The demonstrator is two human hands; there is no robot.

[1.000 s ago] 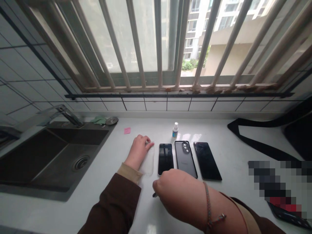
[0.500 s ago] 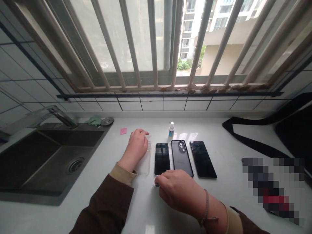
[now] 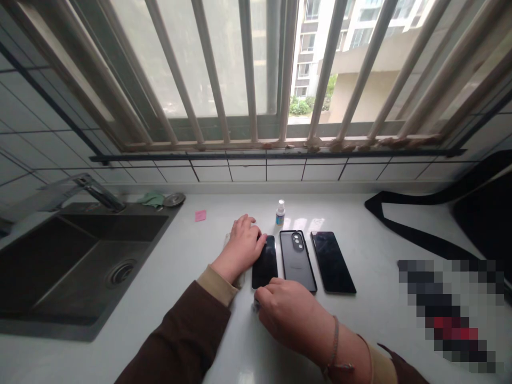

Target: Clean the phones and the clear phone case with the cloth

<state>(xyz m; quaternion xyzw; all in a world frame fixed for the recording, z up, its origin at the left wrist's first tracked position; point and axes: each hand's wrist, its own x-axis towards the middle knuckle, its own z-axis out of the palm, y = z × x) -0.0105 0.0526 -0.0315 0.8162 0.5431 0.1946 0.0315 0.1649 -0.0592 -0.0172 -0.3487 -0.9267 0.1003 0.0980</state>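
My left hand lies with its fingers stretched out, its thumb at the top left of a black phone that rests face up. A clear phone case is mostly hidden beneath this hand. My right hand is closed at the phone's near edge. A small dark and silvery bit shows at its fingertips, too little to name. To the right stand a dark phone case with a camera cut-out and a second black phone, side by side on the counter. Behind them is a small white-capped bottle.
At the left is a dark sink with a faucet. A green cloth, a metal strainer and a pink note lie near its back corner. A black strap crosses the right side. Window bars rise behind.
My left hand has moved right, from over the clear case onto the edge of the left phone. My right hand stays near the phone's bottom edge, still closed.
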